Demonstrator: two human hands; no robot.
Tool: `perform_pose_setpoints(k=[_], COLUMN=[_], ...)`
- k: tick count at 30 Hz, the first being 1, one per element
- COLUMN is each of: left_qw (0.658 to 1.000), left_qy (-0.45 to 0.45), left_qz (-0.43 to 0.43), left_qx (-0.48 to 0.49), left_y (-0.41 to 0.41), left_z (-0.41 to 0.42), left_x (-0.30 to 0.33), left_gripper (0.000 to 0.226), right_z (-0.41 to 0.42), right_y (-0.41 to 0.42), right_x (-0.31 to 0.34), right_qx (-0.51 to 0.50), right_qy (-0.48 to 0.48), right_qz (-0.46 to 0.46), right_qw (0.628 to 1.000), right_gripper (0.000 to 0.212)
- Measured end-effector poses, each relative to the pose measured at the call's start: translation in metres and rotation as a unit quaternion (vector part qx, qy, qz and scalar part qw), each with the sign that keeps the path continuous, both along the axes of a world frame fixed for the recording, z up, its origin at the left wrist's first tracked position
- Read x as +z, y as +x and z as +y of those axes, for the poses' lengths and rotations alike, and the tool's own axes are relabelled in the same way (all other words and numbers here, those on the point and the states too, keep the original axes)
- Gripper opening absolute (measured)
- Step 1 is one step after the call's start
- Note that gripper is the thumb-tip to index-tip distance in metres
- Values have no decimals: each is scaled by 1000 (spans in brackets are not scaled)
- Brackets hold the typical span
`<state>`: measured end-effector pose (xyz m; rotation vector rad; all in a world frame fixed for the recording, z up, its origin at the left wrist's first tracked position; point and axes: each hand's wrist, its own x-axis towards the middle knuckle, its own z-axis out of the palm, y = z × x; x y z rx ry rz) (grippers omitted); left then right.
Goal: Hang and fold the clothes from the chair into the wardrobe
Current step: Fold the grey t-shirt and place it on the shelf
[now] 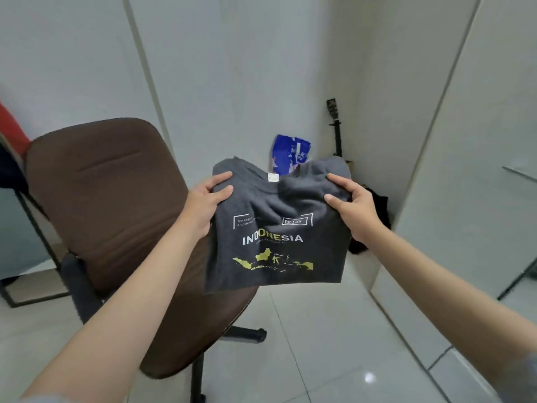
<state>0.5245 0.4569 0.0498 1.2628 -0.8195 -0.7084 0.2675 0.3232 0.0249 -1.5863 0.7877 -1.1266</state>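
Note:
A dark grey T-shirt point(276, 245) with "INDONESIA" and a yellow map print hangs folded in the air in front of me, over the right edge of the brown office chair point(110, 205). My left hand point(206, 199) grips the shirt's left shoulder, thumb on top. My right hand point(351, 205) grips the bunched right shoulder. The chair seat and back carry no other clothes that I can see.
White wardrobe doors point(479, 141) stand at the right. A guitar point(337, 132) leans in the corner behind a blue bag point(290, 154), with a black heap point(374, 222) on the floor below. A dark metal frame point(32, 228) stands at left. White tiled floor lies beneath.

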Motion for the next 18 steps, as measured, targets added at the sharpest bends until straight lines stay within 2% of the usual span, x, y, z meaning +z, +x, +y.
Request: perform_pose_setpoints(k=[9, 14, 18], left_qw=[972, 938, 903], left_qy=[-37, -54, -68], left_qz=[-26, -39, -12], left_qx=[-232, -340, -423], left_y=[-265, -432, -553], left_z=[-66, -68, -63], left_x=[41, 62, 72], left_gripper=[39, 44, 44], right_z=[49, 98, 146], right_y=[-280, -442, -557], right_x=[37, 52, 64], right_qx=[-173, -274, -356], right_qy=[-62, -96, -112], right_qz=[-18, 12, 30], right_qw=[983, 957, 927], right_gripper=[44, 44, 46])
